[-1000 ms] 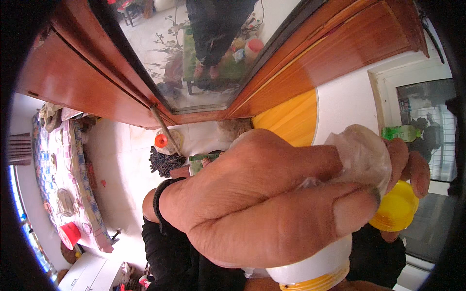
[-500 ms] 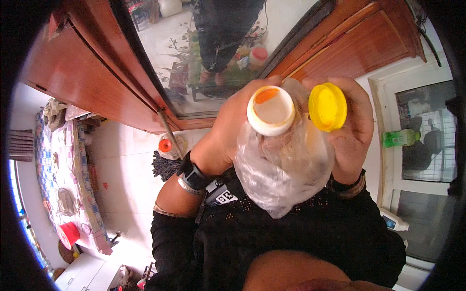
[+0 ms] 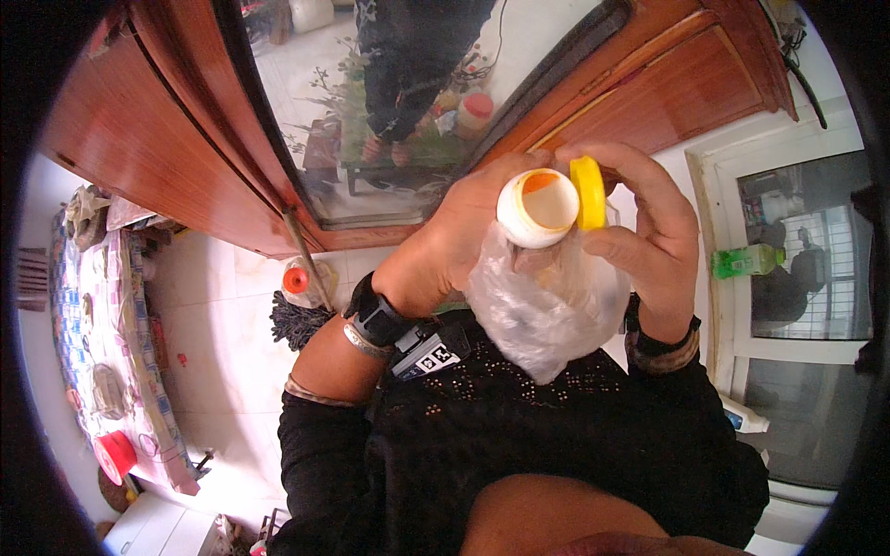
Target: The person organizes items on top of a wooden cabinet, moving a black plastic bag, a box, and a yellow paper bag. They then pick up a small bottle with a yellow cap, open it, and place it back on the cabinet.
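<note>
My left hand (image 3: pixel 451 232) is closed around a small white plastic jar (image 3: pixel 524 227), its round mouth uncovered and turned up toward me. An orange smear marks the inside of the rim. Between thumb and fingers, my right hand (image 3: pixel 656 218) grips a yellow screw lid (image 3: pixel 589 193), tilted on edge right beside the jar's mouth. Below the jar hangs a crumpled clear plastic bag (image 3: pixel 547 315); the hands and jar hide its upper part, so I cannot tell which fingers hold it.
Ahead stands a wooden cupboard (image 3: pixel 176 139) with a mirror panel (image 3: pixel 324 56). A grey mop head (image 3: pixel 298 320) and an orange-capped container (image 3: pixel 297 281) are on the floor. Left is a cloth-covered bed (image 3: pixel 120 343); right, a green bottle (image 3: pixel 746 261) by a window.
The yellow lid has turned from facing me to edge-on and come closer to the jar's mouth. The jar has shifted slightly right, and my right hand's fingers now curl over the lid.
</note>
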### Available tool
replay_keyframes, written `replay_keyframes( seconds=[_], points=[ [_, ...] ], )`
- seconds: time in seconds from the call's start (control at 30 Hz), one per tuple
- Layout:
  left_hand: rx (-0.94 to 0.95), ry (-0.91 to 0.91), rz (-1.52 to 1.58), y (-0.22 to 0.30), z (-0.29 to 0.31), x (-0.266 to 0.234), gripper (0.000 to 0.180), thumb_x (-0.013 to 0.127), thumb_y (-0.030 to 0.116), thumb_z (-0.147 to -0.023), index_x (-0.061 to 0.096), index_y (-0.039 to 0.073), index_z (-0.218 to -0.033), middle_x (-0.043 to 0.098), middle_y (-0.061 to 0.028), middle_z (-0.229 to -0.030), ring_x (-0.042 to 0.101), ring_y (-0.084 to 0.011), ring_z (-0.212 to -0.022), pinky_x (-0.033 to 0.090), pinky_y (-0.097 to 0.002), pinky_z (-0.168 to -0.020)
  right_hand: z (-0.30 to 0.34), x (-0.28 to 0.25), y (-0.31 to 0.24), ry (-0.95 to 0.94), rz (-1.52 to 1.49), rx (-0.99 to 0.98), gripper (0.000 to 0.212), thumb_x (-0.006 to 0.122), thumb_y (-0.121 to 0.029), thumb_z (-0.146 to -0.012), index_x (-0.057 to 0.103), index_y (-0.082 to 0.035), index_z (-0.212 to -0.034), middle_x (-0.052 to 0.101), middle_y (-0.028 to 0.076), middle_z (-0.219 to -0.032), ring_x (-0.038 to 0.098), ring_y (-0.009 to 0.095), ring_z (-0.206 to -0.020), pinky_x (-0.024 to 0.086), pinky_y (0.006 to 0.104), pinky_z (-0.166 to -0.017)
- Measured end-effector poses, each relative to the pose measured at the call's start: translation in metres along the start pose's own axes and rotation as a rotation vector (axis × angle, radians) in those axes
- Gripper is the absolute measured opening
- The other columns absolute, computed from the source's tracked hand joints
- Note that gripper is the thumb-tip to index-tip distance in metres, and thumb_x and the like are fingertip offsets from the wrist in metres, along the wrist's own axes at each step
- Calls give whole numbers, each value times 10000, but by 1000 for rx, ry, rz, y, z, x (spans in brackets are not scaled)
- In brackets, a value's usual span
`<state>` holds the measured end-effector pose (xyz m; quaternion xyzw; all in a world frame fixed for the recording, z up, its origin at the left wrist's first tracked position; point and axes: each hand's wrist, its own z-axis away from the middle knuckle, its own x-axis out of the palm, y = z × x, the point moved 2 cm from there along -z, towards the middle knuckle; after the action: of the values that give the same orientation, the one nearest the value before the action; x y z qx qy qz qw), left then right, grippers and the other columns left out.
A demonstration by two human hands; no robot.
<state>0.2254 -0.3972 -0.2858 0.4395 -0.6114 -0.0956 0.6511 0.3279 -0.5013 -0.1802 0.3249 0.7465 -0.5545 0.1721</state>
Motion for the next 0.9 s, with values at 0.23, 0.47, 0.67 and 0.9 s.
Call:
replay_keyframes(
  seconds=[0.23, 0.47, 0.67, 0.9],
  points=[
    [-171, 147, 102, 4, -4, 7, 393, 418, 403, -1009, 573, 55, -1105, 617, -39, -897, 617, -123, -777, 504, -259, -668, 1, -4, 1, -87, 244, 35, 539, 750, -153, -735, 583, -13, -1227, 620, 110, -1196, 559, 188, -1044, 407, 309, -907],
    [-26, 251, -174, 0, -6, -1, 462, 425, 448, -994, 630, 34, -995, 628, -43, -866, 585, -111, -756, 470, -256, -678, 0, 3, 6, -99, 360, -36, 547, 766, -86, -719, 588, -42, -1235, 613, 132, -1212, 576, 225, -1097, 438, 328, -936],
    [-12, 182, -309, 0, -6, -7, 501, 381, 464, -1011, 560, 38, -1208, 629, -57, -1015, 598, -99, -852, 491, -243, -734, 0, 3, 12, -123, 414, -93, 493, 737, -130, -756, 599, -87, -1227, 596, 135, -1245, 577, 300, -1126, 454, 374, -960],
    [-116, 113, -125, 2, -3, -4, 532, 392, 473, -1014, 638, 2, -1039, 627, -36, -905, 571, -87, -794, 475, -244, -709, -4, -5, 20, -230, 422, -164, 484, 755, -71, -735, 611, -55, -1196, 591, 142, -1263, 579, 256, -1154, 461, 347, -969]
  ],
)
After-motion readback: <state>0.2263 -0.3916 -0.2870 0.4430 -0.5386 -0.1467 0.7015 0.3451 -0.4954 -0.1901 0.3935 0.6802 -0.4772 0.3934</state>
